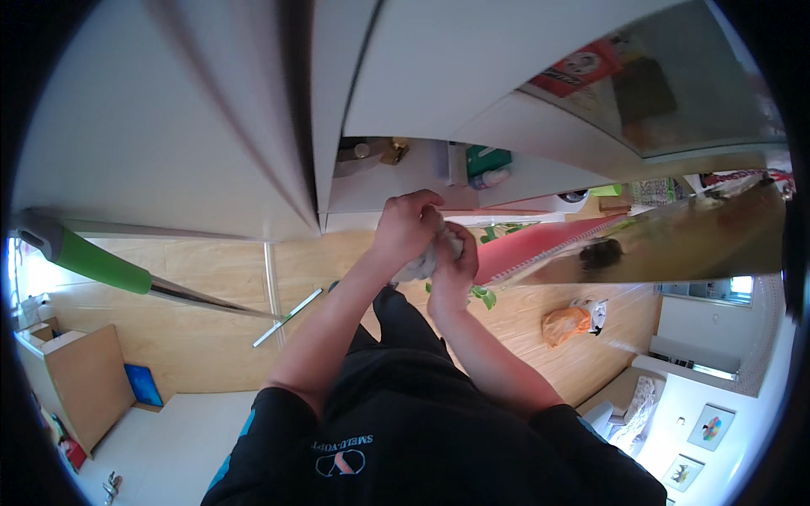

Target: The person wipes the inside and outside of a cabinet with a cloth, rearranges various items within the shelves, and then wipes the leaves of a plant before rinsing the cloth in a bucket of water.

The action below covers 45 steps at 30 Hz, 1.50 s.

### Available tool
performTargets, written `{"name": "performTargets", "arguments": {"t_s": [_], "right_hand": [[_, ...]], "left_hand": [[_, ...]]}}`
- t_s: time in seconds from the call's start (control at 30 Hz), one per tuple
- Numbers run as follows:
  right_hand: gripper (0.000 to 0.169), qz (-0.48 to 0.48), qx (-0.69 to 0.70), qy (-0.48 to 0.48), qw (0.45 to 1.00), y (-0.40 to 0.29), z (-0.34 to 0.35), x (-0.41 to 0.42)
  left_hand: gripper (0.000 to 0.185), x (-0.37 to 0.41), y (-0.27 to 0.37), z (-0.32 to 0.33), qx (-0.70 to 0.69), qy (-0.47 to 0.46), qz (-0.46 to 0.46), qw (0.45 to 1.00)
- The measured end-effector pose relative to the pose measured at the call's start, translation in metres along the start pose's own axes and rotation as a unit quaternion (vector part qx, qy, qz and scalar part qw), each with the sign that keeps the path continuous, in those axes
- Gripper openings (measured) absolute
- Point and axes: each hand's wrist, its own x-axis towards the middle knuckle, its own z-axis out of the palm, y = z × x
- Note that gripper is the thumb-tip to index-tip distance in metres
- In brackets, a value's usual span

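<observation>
My left hand [408, 228] and my right hand [457, 262] are close together in front of my body, both gripping a crumpled greyish-white cloth [417, 269]. Fingers cover much of the cloth, and part of it bulges out below my left hand. Just beyond my hands is an open compartment [411, 180] of a white cabinet [430, 76]. Inside it lie a green box [487, 159], a small white bottle [490, 179] and a small brown-gold item [395, 152].
A mop [101, 259] with a green grip leans at the left. To my right juts a spiral-bound calendar or pad [607, 253], with plant leaves [484, 296] beneath it. An orange plastic bag [565, 326] lies on the wood floor. A wooden cabinet [88, 386] stands lower left.
</observation>
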Motion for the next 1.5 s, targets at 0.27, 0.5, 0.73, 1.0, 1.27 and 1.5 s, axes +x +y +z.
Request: {"name": "performTargets", "arguments": {"t_s": [0.27,0.5,0.73,1.0,1.27,1.5], "right_hand": [[0.036,-0.003,0.008,0.002,1.0,-0.016,-0.022,-0.02],[0.033,0.013,-0.011,-0.042,0.999,-0.026,-0.025,-0.028],[0.035,-0.027,-0.043,-0.052,0.997,-0.017,-0.034,-0.023],[0.034,-0.013,-0.005,-0.048,0.999,-0.017,-0.038,-0.022],[0.034,-0.039,-0.016,-0.048,0.998,-0.01,-0.041,-0.02],[0.035,-0.044,-0.025,-0.036,0.998,-0.008,-0.044,-0.02]], "left_hand": [[0.029,0.109,-0.001,0.051,0.442,0.147,0.118,0.877],[0.034,0.157,-0.036,0.065,0.302,0.22,0.122,0.919],[0.04,0.069,0.007,0.053,0.422,0.178,0.207,0.865],[0.037,0.053,0.017,0.051,0.4,0.179,0.065,0.897],[0.033,0.085,-0.028,0.055,0.35,0.255,0.063,0.899],[0.032,0.099,-0.021,0.048,0.337,0.213,0.032,0.917]]}}
